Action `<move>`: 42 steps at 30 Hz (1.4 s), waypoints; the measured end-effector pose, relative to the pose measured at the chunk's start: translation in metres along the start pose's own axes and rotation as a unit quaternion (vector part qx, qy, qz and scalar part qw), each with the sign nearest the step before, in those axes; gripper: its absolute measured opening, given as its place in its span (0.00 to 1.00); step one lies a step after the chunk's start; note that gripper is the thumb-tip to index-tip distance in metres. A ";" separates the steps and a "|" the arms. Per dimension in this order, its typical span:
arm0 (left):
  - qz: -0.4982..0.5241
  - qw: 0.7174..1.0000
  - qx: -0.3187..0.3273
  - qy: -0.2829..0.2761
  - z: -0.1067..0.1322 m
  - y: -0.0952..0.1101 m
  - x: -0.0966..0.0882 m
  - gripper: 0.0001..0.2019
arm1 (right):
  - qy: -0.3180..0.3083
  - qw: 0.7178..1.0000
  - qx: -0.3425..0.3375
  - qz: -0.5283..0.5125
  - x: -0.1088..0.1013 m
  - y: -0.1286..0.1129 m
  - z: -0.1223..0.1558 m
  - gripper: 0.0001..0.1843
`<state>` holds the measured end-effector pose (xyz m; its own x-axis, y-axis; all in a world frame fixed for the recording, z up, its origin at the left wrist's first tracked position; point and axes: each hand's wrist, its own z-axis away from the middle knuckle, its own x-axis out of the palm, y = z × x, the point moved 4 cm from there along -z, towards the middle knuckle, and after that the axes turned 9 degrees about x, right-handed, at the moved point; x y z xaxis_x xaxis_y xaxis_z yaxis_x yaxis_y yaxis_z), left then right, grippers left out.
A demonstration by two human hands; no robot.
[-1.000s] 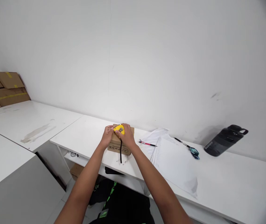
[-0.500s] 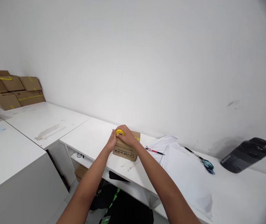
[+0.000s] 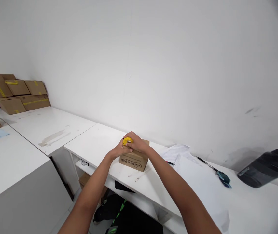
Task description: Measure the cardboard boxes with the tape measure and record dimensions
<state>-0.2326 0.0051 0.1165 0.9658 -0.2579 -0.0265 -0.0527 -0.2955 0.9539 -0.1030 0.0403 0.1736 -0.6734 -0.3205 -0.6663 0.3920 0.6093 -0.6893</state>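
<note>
A small brown cardboard box (image 3: 132, 162) with dark print on its front stands on the white table. Over its top my right hand (image 3: 136, 143) grips a yellow tape measure (image 3: 127, 141), fingers curled round the far side of the case. My left hand (image 3: 119, 150) is closed at the box's upper left corner, right beside the tape measure. Its thumb lies across the front top edge, while its other fingers are partly hidden. I cannot make out the tape's blade.
A pen (image 3: 170, 163), white sheets (image 3: 192, 175), scissors (image 3: 223, 178) and a black bottle (image 3: 261, 170) lying on its side are to the right. Several taped cartons (image 3: 35, 101) are stacked at the far left. A shelf (image 3: 139, 200) runs under the table (image 3: 92, 143).
My left thumb has come down from upright beside the tape measure to lie across the box's top edge. The view has shifted slightly; my right hand keeps hold of the tape measure.
</note>
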 end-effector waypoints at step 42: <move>0.003 0.997 -0.078 0.015 -0.010 -0.001 -0.002 0.55 | 0.131 0.984 0.096 -0.073 -0.070 0.067 0.113 0.15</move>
<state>-0.2320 0.0156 0.1189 0.9730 -0.2306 -0.0141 -0.0203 -0.1463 0.9890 0.0416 0.0212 0.1422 -0.8603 -0.1811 -0.4765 0.3730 0.4135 -0.8306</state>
